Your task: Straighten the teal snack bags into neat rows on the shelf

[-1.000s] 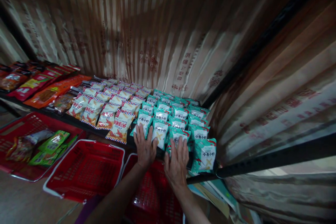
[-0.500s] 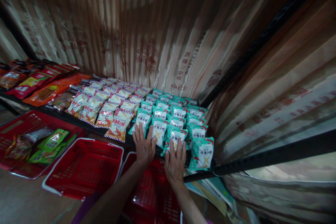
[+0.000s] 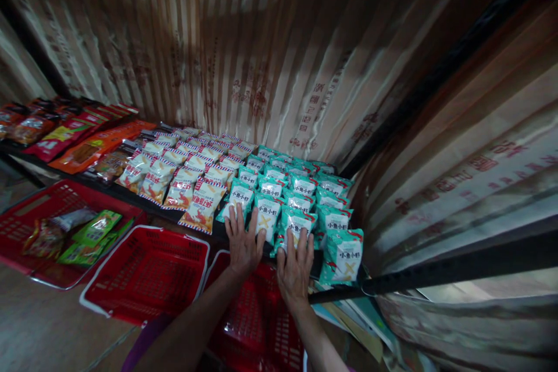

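Teal packet (image 3: pixel 298 218), lower centre: extends up-frame from right hand (image 3: pixel 295 272), fingers open, nearer than left hand (image 3: pixel 244 249), also open.

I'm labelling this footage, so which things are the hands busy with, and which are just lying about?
At the hands:
left hand, touching a teal packet
right hand, touching another teal packet

Lying about:
white-and-orange snack packets
long orange bag
white-rimmed red basket
green packets in another red basket
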A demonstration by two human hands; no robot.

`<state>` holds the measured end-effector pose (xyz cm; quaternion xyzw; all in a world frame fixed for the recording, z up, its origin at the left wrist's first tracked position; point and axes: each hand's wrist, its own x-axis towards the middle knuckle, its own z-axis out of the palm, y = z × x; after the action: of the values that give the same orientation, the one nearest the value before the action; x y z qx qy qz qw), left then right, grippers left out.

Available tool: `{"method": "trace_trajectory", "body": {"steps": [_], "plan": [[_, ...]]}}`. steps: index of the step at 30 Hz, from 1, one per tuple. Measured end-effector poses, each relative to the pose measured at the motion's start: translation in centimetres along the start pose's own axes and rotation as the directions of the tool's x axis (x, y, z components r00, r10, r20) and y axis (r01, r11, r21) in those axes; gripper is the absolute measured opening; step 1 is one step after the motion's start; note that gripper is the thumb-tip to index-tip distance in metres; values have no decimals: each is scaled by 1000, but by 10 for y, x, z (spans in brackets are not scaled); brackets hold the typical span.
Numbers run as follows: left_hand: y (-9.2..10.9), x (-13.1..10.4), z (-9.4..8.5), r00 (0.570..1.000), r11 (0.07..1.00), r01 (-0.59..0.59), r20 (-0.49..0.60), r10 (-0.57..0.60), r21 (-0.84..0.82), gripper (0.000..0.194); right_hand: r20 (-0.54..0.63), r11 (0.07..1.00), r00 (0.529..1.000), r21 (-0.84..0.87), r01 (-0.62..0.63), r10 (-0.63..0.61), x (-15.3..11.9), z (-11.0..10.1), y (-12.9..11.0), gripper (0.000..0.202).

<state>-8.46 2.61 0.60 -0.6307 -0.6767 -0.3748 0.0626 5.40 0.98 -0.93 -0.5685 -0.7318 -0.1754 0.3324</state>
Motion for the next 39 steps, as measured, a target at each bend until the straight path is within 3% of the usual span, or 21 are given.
{"method": "trace_trajectory", "body": {"steps": [30,35,39], "plan": [[0,-1,-3,999,999,-36,-42,35,-29,58,-59,995,993,-2,101,-100,-9,-7,11,65],[-10,-1,-19,998,999,-26,-55,25,-31,57,-65,991,989,38,132,-129,0,-16,-5,65],[-35,-1,-32,989,997,75,-126,-76,-11,57,-86,976,981,120,183,-174,31,-22,-36,66]]}}
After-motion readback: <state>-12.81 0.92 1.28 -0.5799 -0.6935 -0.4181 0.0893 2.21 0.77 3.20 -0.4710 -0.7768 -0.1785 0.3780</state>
